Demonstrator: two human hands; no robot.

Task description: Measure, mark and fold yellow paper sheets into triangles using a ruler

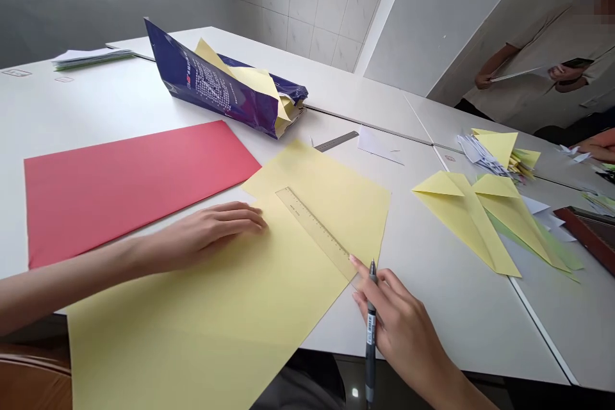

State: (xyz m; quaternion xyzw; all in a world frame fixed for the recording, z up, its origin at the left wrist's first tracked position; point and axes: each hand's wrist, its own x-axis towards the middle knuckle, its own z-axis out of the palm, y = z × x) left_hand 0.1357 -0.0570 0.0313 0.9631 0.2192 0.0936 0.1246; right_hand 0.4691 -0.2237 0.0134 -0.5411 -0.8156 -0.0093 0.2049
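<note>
A large yellow sheet of paper (202, 320) lies in front of me, its near part hanging past the table edge. My left hand (211, 234) rests flat on it, fingers stretched out and holding nothing. On the sheet's right part lies a clear plastic ruler (317, 234), slanting down towards my right hand (406, 327). That hand has a dark pen (371, 339) between its fingers, tip pointing away from me. Its index fingertip touches the near end of the ruler, which it partly hides.
A red sheet (134, 189) lies at left, behind my forearm. Beyond are an opened dark blue paper packet (211, 86), a metal ruler (337, 140) and a white paper piece (377, 144). Folded yellow papers (466, 218) lie at right. A person (538, 77) stands at the far right.
</note>
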